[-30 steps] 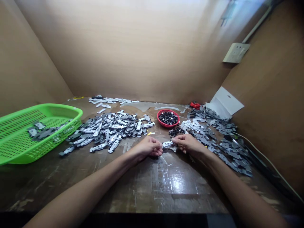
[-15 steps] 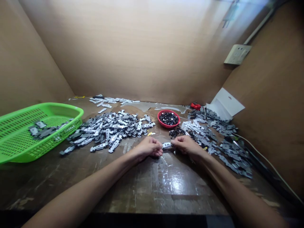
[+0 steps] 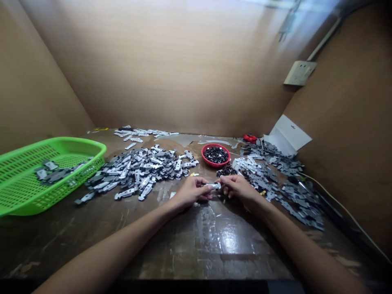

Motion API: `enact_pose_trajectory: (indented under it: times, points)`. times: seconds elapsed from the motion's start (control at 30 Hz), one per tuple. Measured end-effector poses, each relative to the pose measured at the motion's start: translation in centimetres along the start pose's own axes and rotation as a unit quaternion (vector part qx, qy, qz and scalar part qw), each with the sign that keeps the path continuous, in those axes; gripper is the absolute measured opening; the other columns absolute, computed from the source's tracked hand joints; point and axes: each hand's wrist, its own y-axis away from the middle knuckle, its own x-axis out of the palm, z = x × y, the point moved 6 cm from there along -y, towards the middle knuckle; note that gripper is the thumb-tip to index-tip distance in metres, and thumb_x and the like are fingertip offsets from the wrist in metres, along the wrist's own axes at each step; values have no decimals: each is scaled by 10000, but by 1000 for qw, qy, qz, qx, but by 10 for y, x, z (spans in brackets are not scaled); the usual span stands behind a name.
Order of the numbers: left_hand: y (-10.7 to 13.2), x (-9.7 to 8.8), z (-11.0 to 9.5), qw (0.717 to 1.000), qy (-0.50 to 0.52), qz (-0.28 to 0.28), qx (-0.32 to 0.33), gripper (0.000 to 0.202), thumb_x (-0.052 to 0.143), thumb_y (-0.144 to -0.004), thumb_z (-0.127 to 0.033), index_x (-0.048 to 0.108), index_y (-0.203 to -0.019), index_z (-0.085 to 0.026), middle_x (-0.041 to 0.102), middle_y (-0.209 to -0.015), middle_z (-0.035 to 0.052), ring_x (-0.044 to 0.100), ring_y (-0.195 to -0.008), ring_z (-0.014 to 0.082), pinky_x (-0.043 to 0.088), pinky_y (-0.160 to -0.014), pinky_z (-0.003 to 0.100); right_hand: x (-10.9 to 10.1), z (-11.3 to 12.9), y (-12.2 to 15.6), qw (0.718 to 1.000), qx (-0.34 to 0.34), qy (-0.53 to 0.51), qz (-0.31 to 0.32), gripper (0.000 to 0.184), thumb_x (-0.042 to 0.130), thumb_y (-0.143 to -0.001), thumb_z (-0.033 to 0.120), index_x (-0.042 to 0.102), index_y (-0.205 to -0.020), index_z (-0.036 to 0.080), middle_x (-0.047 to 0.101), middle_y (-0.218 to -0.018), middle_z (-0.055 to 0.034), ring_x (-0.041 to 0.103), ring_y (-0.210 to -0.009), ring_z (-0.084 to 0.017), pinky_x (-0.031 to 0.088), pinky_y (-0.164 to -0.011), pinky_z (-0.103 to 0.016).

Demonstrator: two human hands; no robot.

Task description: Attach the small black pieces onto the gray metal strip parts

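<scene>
My left hand (image 3: 192,191) and my right hand (image 3: 237,188) meet at the middle of the dark worktable (image 3: 196,241). Both pinch the same small silver metal plate (image 3: 213,186), one at each end, just above the tabletop. A small heap of black parts (image 3: 226,171) lies right behind my right hand. A red bowl (image 3: 216,154) of the same black parts stands a little farther back.
A wide pile of grey metal plates (image 3: 141,169) spreads at left centre. Another pile of plates (image 3: 275,179) runs along the right. A green basket (image 3: 45,171) holding a few plates sits far left. Cardboard walls close in the table; a cable (image 3: 339,204) runs at right.
My two hands have drawn a little closer together on the silver plate, and the view has shifted slightly. The piles, bowl and basket are unmoved.
</scene>
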Motion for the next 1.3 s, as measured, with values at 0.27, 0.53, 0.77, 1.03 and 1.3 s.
enact_pose_trajectory:
  times: [0.27, 0.53, 0.77, 1.03, 1.3]
  points:
    - [0, 3, 1, 999, -36, 14, 16, 356, 651, -698, -431, 605, -820, -100, 657, -720, 85, 648, -624, 149, 501, -572, 233, 6, 2, 1, 998, -25, 54, 15, 393, 572, -732, 516, 615, -723, 126, 503, -507, 21, 402, -404, -53, 288, -393, -167]
    - [0, 3, -1, 1000, -23, -11, 9, 353, 659, -699, -415, 583, -826, -94, 653, -667, 79, 642, -596, 137, 503, -568, 222, 11, 6, 5, 997, -31, 48, 50, 355, 607, -709, 488, 590, -745, 135, 493, -517, 36, 406, -433, -61, 293, -418, -176]
    - [1, 2, -11, 999, -38, -7, 20, 380, 642, -710, -421, 587, -916, -107, 653, -739, 75, 655, -643, 166, 508, -570, 231, 12, 26, 8, 972, -174, 137, -73, 272, 587, -748, 382, 533, -611, 153, 518, -585, 15, 442, -540, -93, 340, -519, -207]
    - [-5, -12, -12, 996, 57, -65, 3, 294, 690, -689, -345, 618, -855, -114, 649, -722, 58, 631, -606, 117, 486, -522, 166, -5, 37, 4, 944, -219, 227, -98, 285, 474, -836, 400, 644, -822, 171, 639, -766, -20, 554, -689, -136, 406, -635, -229]
    - [-5, -48, -31, 915, 357, -179, 65, 297, 470, -867, -333, 567, -1011, -92, 638, -994, 120, 644, -782, 115, 537, -602, 159, -139, 17, 5, 812, -50, 444, -376, 266, 485, -804, 189, 654, -1007, 157, 585, -1064, -122, 475, -1048, -236, 308, -923, -321]
